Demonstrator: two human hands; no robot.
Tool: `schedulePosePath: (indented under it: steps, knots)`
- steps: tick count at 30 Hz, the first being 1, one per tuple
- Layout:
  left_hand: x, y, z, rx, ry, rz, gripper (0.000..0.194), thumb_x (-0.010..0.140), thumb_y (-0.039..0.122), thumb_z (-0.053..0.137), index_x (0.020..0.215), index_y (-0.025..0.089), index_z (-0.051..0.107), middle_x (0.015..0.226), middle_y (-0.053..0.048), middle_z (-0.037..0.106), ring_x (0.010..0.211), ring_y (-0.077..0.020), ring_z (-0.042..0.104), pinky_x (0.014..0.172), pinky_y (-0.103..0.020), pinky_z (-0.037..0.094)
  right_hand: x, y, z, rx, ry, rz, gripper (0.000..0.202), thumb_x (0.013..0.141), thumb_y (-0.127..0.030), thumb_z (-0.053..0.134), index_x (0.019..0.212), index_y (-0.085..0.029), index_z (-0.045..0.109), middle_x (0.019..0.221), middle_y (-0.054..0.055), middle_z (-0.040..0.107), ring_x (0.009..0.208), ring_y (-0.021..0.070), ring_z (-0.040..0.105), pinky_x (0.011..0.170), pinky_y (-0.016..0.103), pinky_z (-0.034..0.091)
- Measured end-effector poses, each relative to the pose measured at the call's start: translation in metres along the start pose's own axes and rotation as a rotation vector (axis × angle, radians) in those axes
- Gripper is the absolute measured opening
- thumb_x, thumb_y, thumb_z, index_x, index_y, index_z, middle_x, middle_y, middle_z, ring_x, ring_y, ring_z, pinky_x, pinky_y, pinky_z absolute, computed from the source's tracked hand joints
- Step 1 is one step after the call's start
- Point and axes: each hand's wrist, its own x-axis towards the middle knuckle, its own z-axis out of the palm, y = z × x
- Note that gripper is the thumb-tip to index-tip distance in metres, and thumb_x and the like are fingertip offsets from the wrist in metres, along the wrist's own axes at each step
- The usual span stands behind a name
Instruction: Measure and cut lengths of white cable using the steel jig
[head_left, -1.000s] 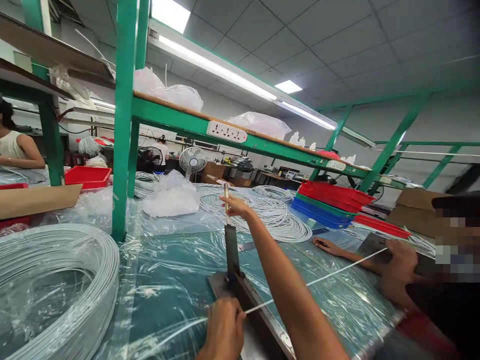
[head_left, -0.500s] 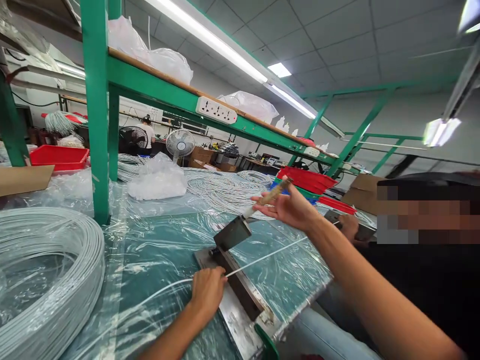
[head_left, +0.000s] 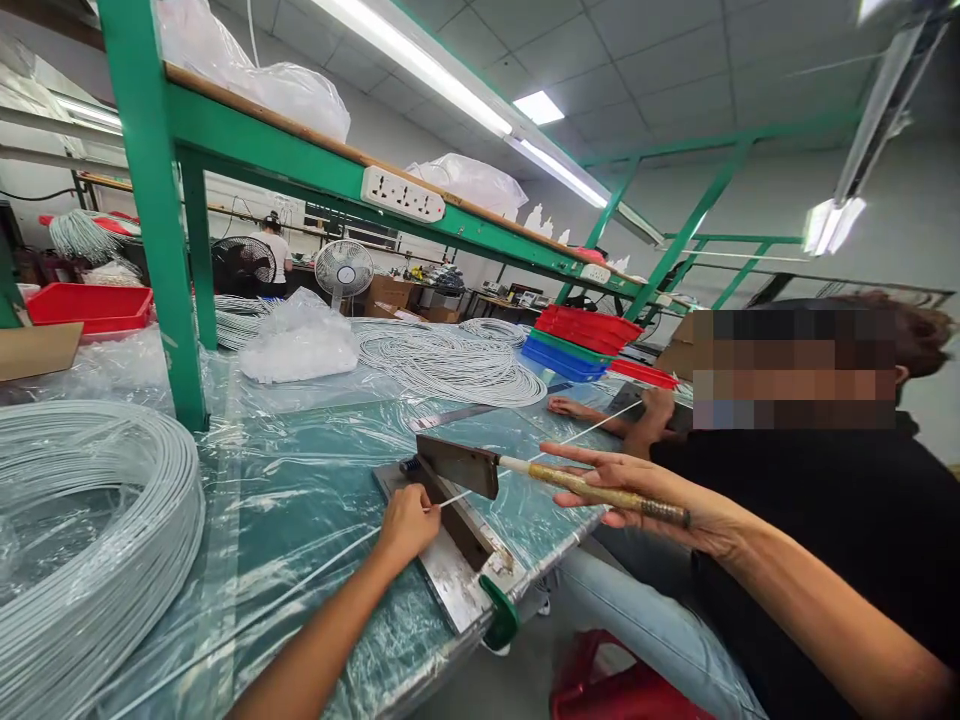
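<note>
On the steel base plate of the lever cutter (head_left: 457, 560), at the near edge of the bench, the left hand (head_left: 409, 520) pinches a white cable (head_left: 450, 500) between its fingertips and holds it against the cutter bed, just beside the blade hinge. The right hand (head_left: 645, 495) lies mostly open under the cutter handle (head_left: 600, 490), palm up, fingers spread; the handle rests across the fingers with no closed grip visible. The blade (head_left: 459, 466) stands low over the cable, close to level.

Procedure note, as a judgement: keep the cable square to the blade and flat on the bed, with the pinching fingertips on the hinge side, clear of the blade's path. A firmer wrap of the right hand around the handle would likely give a cleaner, more controlled stroke. The cable runs on from the cutter toward a co-worker's hands (head_left: 645, 415), beyond the cutter to the right, which hold it taut.

Containers, relative to the cutter: stacked red, green and blue trays (head_left: 577, 345) stand beyond it to the right, contents not visible. One red bin (head_left: 90, 305) stands far to the left, interior hidden. A clear plastic bag (head_left: 300, 345), beyond the cutter to the left, holds whitish material that cannot be identified. A large cable coil (head_left: 82, 520) lies to the left of the cutter under plastic sheeting.
</note>
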Motion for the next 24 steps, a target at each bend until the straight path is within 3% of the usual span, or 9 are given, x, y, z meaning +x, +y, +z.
schedulePosePath:
  steps: [3, 7, 9, 12, 15, 21, 24]
  knots:
    - [0.003, 0.002, 0.005, -0.049, 0.055, -0.078, 0.031, 0.078, 0.048, 0.058, 0.067, 0.019, 0.057, 0.071, -0.003, 0.064, 0.073, -0.0195, 0.06, 0.054, -0.026, 0.031, -0.008, 0.003, 0.006, -0.135, 0.03, 0.049, 0.055, 0.072, -0.012, 0.056, 0.126, -0.018, 0.046, 0.132, 0.014, 0.047, 0.097, 0.0277, 0.063, 0.049, 0.022, 0.059]
    - [0.006, 0.008, 0.01, -0.076, 0.111, -0.163, 0.029, 0.073, 0.045, 0.062, 0.061, 0.02, 0.055, 0.066, -0.002, 0.063, 0.071, -0.0202, 0.06, 0.051, -0.026, 0.027, -0.012, 0.011, 0.016, -0.245, 0.071, 0.087, 0.055, 0.074, -0.013, 0.047, 0.128, -0.011, 0.039, 0.118, 0.016, 0.057, 0.072, 0.0143, 0.064, 0.044, 0.018, 0.054]
    - [0.007, 0.01, 0.011, -0.086, 0.119, -0.195, 0.028, 0.073, 0.041, 0.062, 0.058, 0.02, 0.054, 0.064, -0.002, 0.062, 0.069, -0.0201, 0.06, 0.051, -0.026, 0.027, -0.011, 0.016, 0.017, -0.301, 0.093, 0.084, 0.053, 0.073, -0.013, 0.044, 0.126, -0.011, 0.04, 0.096, 0.011, 0.063, 0.053, 0.0074, 0.055, 0.037, 0.014, 0.046]
    - [0.01, 0.012, 0.012, -0.092, 0.124, -0.229, 0.025, 0.072, 0.038, 0.062, 0.057, 0.02, 0.053, 0.065, -0.002, 0.063, 0.069, -0.0201, 0.061, 0.051, -0.026, 0.028, -0.007, 0.021, 0.015, -0.409, 0.058, 0.088, 0.04, 0.076, -0.018, 0.047, 0.116, -0.014, 0.048, 0.066, -0.002, 0.05, 0.037, 0.0017, 0.035, 0.03, 0.011, 0.03]
    - [0.012, 0.014, 0.011, -0.088, 0.119, -0.246, 0.023, 0.072, 0.036, 0.061, 0.057, 0.02, 0.054, 0.064, -0.002, 0.063, 0.069, -0.0203, 0.061, 0.052, -0.026, 0.032, -0.003, 0.025, 0.012, -0.491, -0.001, 0.117, 0.03, 0.079, -0.027, 0.048, 0.107, -0.016, 0.049, 0.061, -0.006, 0.04, 0.035, 0.0005, 0.026, 0.03, 0.012, 0.022]
    - [0.014, 0.017, 0.007, -0.083, 0.094, -0.251, 0.019, 0.07, 0.034, 0.061, 0.058, 0.021, 0.055, 0.066, -0.002, 0.064, 0.07, -0.0207, 0.061, 0.055, -0.026, 0.035, 0.003, 0.043, 0.012, -0.728, 0.065, 0.19, 0.011, 0.084, -0.029, 0.039, 0.089, -0.02, 0.042, 0.055, -0.008, 0.032, 0.035, 0.0039, 0.022, 0.032, 0.017, 0.015]
    - [0.015, 0.017, 0.007, -0.081, 0.09, -0.247, 0.018, 0.069, 0.033, 0.06, 0.057, 0.021, 0.053, 0.066, -0.002, 0.063, 0.07, -0.021, 0.061, 0.054, -0.027, 0.033, 0.003, 0.054, 0.015, -1.008, 0.143, 0.072, 0.018, 0.086, -0.033, 0.038, 0.074, -0.019, 0.041, 0.053, -0.007, 0.033, 0.04, 0.0069, 0.03, 0.039, 0.021, 0.023]
